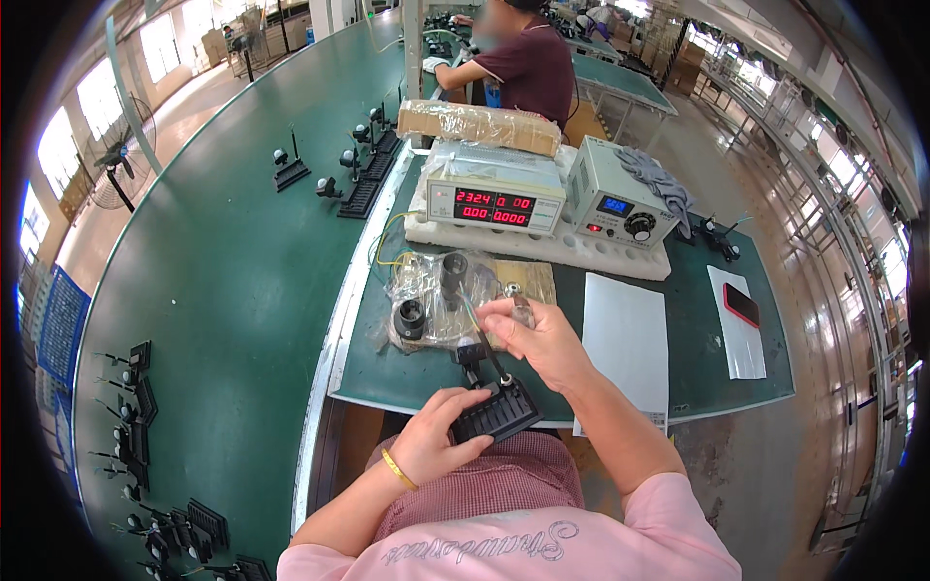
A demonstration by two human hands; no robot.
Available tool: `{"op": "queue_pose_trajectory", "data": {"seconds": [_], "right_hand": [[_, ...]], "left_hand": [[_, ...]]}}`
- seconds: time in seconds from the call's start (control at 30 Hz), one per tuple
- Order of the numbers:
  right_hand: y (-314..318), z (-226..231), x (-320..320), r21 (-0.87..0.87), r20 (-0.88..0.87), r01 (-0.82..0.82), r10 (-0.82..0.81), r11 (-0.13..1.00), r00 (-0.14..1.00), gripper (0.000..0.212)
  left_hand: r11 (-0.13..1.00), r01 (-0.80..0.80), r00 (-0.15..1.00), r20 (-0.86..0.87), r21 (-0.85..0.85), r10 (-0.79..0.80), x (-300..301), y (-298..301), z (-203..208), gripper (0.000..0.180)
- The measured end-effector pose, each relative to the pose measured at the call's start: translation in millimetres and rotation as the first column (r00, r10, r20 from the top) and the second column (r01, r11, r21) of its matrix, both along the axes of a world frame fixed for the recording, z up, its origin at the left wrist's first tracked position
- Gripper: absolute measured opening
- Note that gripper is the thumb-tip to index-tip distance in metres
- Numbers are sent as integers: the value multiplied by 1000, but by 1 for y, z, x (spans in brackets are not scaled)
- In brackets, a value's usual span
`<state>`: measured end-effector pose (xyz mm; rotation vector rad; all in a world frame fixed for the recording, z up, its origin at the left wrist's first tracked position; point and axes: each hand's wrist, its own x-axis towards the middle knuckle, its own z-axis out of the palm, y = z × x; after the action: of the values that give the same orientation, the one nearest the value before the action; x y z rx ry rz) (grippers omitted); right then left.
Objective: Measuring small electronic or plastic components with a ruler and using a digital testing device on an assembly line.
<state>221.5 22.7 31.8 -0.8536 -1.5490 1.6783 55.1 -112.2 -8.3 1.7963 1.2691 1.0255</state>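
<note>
At the table's front edge my left hand [438, 434] grips a black finned lamp housing [496, 414], thumb and fingers on its sides. A small sensor head [471, 354] with a pale dome sticks up from the housing. My right hand [536, 339] is closed in a pinch on the black cable [491, 354] that rises from the housing; thin bare-looking wire ends show past the fingertips. Just beyond lie two round black sockets, one upright [452, 273] and one facing up [411, 318], on a plastic-wrapped board [432, 292].
A meter with red digits [496, 205] and a grey box with a dial [625, 198] stand on white foam [639, 259]. White paper [625, 339] and a red phone [741, 305] lie right. More lamps [360, 179] sit on the green conveyor [232, 290]. A co-worker [538, 68] sits beyond.
</note>
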Motion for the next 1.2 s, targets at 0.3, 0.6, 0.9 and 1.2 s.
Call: {"op": "queue_pose_trajectory", "data": {"seconds": [0.3,0.6,0.9,1.2], "right_hand": [[6,-24,10,-239,-71,4,-22,971,997,15],[15,-26,18,913,33,111,-342,393,939,16],[18,-38,35,303,266,260,-343,917,901,14],[63,-66,51,341,439,221,-363,914,822,21]], "left_hand": [[995,95,995,11,-1,-95,6,5,-11,56],[991,118,993,2,-69,-118,15,9,-20,55],[998,9,974,-226,62,5,41,14,-20,48],[970,-63,949,-288,233,131,60,29,-37,42]]}}
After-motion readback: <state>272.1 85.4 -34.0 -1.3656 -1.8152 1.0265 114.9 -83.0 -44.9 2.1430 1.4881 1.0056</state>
